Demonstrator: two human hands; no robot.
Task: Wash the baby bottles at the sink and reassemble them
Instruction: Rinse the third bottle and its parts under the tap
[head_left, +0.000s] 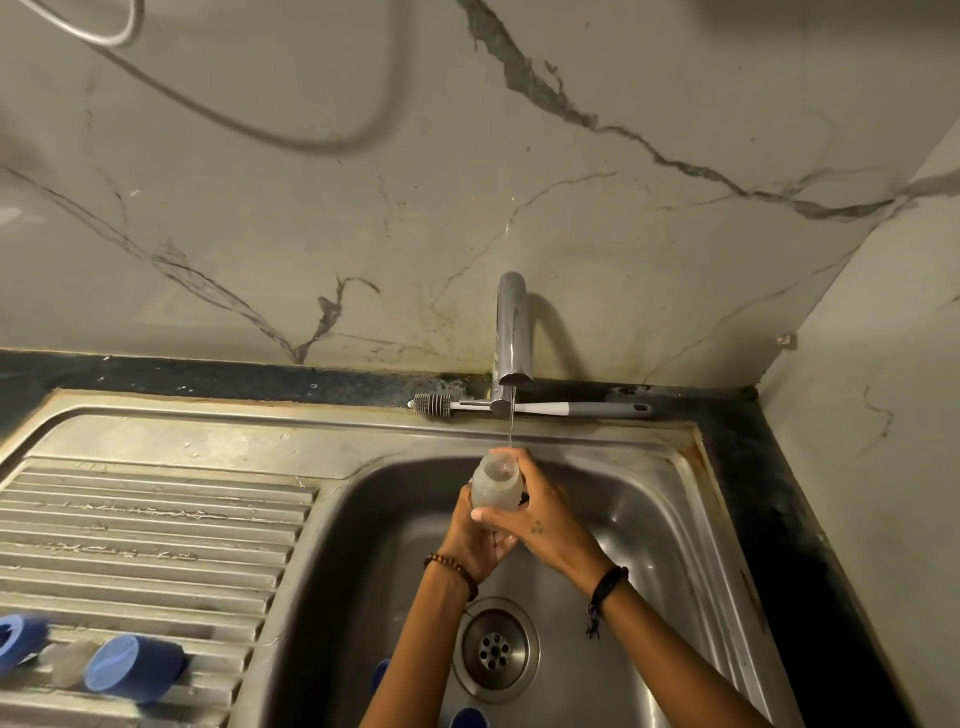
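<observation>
A clear baby bottle (496, 484) without its cap stands upright under the tap (511, 332), and a thin stream of water runs into its open mouth. My left hand (475, 540) holds the bottle from below and the left. My right hand (545, 514) grips its right side, thumb across the front. Both hands are over the steel sink basin (649, 525). Blue bottle caps (132, 670) lie on the draining board at the lower left, one at the frame's left edge (18, 642). A clear teat-like part (70, 662) lies between them.
A grey bottle brush (530, 406) lies on the ledge behind the sink, under the tap. Blue parts (379, 675) lie in the basin near the drain (496, 649), partly hidden by my left arm. The ribbed draining board (150, 535) stretches left. A marble wall stands behind and right.
</observation>
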